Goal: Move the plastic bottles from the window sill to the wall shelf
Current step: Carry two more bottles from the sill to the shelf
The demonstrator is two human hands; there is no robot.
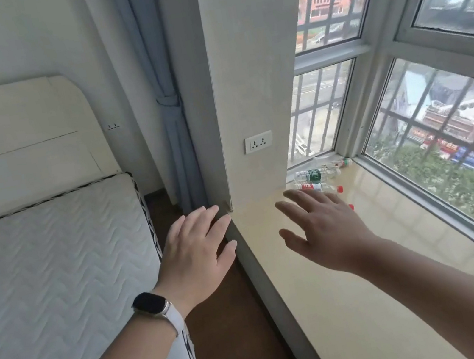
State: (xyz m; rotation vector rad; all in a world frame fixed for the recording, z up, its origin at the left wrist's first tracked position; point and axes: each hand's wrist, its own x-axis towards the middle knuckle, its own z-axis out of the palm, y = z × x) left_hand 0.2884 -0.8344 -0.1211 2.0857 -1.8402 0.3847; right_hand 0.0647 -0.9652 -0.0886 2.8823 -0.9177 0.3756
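Several clear plastic bottles lie on their sides at the far end of the beige window sill (359, 300), against the wall pillar. One has a green label (312, 175), another a red and green label with a red cap (317, 187), and a third lies by the window frame (338, 162). A further red cap peeks out behind my right hand (328, 228), which hovers open over the sill just short of the bottles. My left hand (198, 248), with a watch on its wrist, is open above the sill's left edge. No wall shelf is in view.
A bed with a white quilted mattress (56, 272) and cream headboard (12, 138) fills the left. A narrow strip of dark floor (231, 321) runs between bed and sill. A blue curtain (169, 112) hangs by the pillar, which bears a socket (258, 142). Barred windows (440, 129) line the right.
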